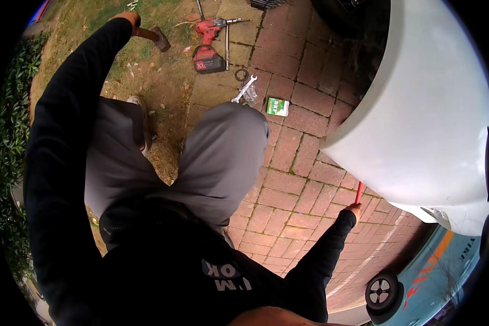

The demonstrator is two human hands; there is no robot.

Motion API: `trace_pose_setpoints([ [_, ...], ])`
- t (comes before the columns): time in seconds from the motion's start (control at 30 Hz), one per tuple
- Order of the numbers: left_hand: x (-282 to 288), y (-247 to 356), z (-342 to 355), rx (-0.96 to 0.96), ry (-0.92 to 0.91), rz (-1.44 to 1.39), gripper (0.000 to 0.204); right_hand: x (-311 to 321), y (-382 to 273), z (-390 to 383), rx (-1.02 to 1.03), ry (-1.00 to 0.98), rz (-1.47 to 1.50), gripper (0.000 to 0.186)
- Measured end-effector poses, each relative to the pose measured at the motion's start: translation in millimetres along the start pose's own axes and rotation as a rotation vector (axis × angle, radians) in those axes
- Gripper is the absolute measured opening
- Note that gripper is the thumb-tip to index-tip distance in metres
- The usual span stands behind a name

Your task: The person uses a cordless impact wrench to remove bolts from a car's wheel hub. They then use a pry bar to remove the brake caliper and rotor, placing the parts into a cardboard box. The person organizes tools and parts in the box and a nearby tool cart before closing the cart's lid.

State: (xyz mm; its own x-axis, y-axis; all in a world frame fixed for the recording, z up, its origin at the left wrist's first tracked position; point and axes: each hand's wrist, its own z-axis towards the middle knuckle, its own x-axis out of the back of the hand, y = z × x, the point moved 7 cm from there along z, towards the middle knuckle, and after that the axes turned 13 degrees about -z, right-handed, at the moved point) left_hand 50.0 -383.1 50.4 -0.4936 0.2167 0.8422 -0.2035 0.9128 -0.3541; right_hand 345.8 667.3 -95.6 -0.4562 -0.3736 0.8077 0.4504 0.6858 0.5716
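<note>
My left hand [128, 24] is closed on a hammer [161, 41] at the upper left, over the grass. My right hand [354, 212] grips a red bar [359, 191] at the lower right; the bar's far end is hidden behind the white car bodywork [418, 103]. On the paving ahead of my knees are a red cordless impact driver [206, 32], a long metal bar [227, 51], a dark ring [241, 74], an open-end wrench [239, 95], a clear plastic bag [250, 93] and a small green box [277, 106].
A black tyre [337, 12] sits inside the wheel arch at the top right. A light-blue vehicle [434, 271] stands at the lower right. Grass [76, 54] and a hedge [8, 136] run along the left beside the brick paving [288, 152].
</note>
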Motion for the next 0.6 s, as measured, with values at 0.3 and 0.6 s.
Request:
trace_pose_setpoints([
  [0.3,3,-116,79,-0.02,0.226,-0.122,0.036,70,-34,-42,-0.07,0.251,-0.074,0.022],
  [0.6,37,-82,67,0.068,0.27,-0.24,0.032,0,-21,-22,-0.207,-0.119,0.056,0.028],
])
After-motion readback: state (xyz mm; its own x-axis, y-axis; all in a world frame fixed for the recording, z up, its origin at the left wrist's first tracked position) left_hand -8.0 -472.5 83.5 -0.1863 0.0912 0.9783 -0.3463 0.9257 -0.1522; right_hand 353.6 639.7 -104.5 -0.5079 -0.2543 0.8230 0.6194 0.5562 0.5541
